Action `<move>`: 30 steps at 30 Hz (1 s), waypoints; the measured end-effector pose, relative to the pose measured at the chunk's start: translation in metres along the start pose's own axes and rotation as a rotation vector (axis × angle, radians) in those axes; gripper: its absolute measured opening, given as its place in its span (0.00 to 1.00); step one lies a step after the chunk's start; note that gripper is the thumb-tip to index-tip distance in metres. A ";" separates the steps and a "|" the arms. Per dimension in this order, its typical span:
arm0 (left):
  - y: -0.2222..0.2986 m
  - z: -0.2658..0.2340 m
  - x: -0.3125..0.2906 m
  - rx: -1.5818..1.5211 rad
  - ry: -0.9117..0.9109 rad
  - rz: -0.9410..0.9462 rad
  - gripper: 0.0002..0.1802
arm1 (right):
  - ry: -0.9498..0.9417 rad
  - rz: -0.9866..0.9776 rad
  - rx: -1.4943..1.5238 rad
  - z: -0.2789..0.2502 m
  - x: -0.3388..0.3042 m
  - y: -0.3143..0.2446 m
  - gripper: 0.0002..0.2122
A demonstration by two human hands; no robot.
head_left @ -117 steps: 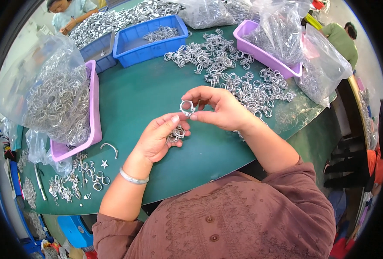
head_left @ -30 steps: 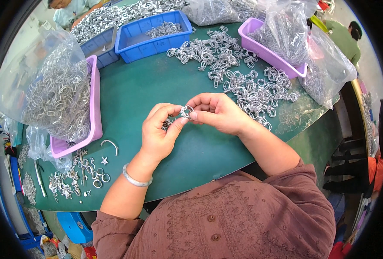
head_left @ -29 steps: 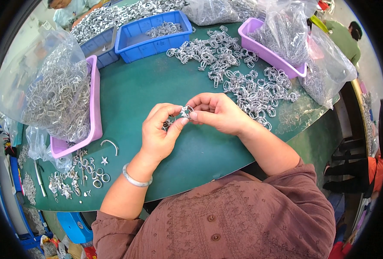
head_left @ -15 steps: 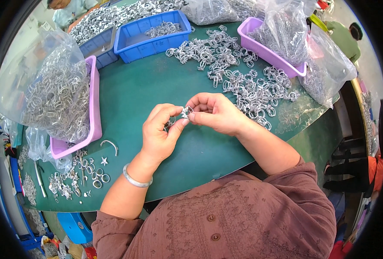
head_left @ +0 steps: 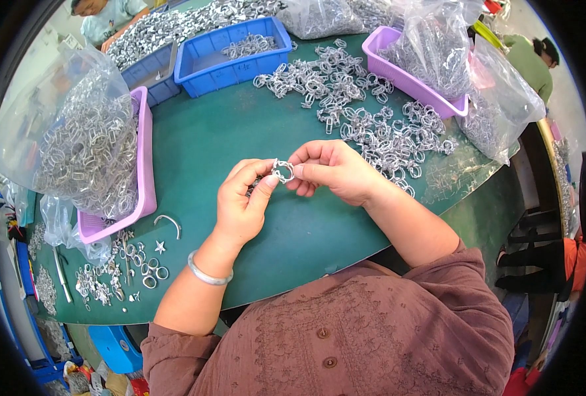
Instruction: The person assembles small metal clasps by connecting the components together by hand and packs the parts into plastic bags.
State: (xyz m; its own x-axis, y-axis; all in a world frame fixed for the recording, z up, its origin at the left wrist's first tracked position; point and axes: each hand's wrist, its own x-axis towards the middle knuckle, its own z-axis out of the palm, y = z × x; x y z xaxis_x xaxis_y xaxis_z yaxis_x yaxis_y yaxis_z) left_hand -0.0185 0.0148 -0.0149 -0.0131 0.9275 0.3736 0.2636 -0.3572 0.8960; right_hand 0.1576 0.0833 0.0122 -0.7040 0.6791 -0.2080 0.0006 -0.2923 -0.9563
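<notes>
Above the middle of the green table, a silver-coloured metal ring (head_left: 279, 164) is held up between my two hands. My left hand (head_left: 239, 208) is closed, its thumb and forefinger pinching the ornamented side of the ring. More silver metal shows behind that thumb, partly hidden in the curled fingers. My right hand (head_left: 340, 173) is closed too, with its thumb and fingertips at the band's right side. Just beyond it lies a spread pile of similar rings (head_left: 385, 142).
A purple basket (head_left: 146, 158) with bagged rings stands left, another purple basket (head_left: 408, 76) at far right. Blue bins (head_left: 233, 72) sit at the back. Loose rings (head_left: 149, 282) and a star piece (head_left: 160, 247) lie at left. Other people are beyond the table.
The ring has turned, so its round opening now shows between my hands. My right fingers have shifted to the band's edge and spread a little lower.
</notes>
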 end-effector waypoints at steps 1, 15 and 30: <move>0.000 -0.001 0.002 0.000 -0.001 0.004 0.10 | 0.001 -0.004 -0.002 -0.001 0.001 -0.001 0.08; 0.005 -0.004 0.000 -0.390 -0.009 -0.283 0.11 | 0.077 -0.129 0.024 0.009 -0.003 -0.005 0.06; 0.000 -0.007 -0.001 -0.611 0.049 -0.520 0.09 | 0.603 -0.533 -0.510 -0.075 -0.065 -0.055 0.03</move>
State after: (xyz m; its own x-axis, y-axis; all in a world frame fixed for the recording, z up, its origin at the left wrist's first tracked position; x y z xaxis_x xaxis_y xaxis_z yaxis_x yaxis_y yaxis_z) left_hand -0.0248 0.0135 -0.0139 -0.0353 0.9909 -0.1299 -0.3624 0.1084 0.9257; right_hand 0.2565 0.1056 0.0627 -0.2161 0.9128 0.3466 0.1957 0.3882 -0.9005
